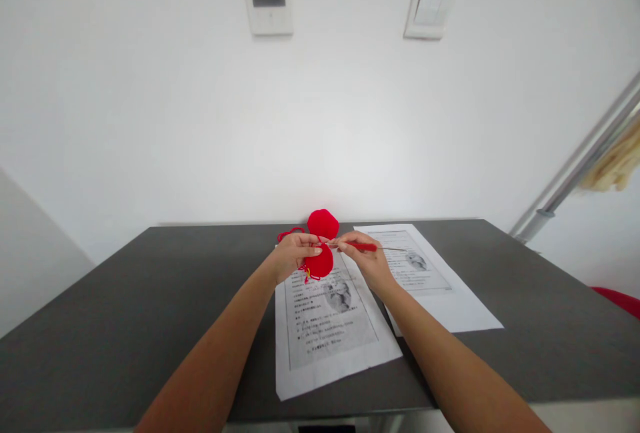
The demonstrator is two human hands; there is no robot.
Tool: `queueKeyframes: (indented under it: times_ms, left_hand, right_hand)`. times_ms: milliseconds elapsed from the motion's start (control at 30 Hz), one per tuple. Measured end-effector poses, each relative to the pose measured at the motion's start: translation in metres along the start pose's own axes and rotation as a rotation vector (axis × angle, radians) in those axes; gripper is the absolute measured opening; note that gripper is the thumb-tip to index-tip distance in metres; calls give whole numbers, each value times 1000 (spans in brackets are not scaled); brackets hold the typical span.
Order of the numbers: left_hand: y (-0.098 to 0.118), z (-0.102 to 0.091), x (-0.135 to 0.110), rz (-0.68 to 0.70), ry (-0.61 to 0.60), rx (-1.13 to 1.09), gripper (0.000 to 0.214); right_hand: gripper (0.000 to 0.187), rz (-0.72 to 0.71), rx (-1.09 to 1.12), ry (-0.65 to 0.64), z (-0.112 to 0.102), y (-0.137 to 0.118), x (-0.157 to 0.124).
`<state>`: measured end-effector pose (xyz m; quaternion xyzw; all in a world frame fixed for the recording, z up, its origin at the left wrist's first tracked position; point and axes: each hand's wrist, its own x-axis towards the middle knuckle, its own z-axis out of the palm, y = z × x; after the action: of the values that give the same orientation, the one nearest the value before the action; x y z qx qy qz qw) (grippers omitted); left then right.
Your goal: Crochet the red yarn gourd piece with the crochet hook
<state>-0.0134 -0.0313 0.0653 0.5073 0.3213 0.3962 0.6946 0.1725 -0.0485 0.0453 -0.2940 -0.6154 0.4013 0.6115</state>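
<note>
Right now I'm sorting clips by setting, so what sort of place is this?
Probably a home or office room: a white wall with a panel and a switch, a dark table bearing printed sheets, the left hand holding red crochet, the right hand a hook.

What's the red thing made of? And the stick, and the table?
The red thing looks like yarn: soft, matte, loose strands hanging off. The stick has a red handle, probably plastic, and a thin grey tip like metal. The table is dark grey, smooth and matte; laminate or stone, hard to tell.
</note>
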Motion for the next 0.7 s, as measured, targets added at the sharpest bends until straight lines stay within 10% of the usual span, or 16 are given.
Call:
queueKeyframes:
  times_ms: [333, 700]
  left_hand:
    - [-5, 3, 2, 47, 92, 13, 27]
    - [-8, 5, 2, -31, -17, 6, 30]
  right_hand:
    - [6, -15, 2, -53, 0, -5, 1]
    - [14, -446, -387, -194, 1, -9, -5]
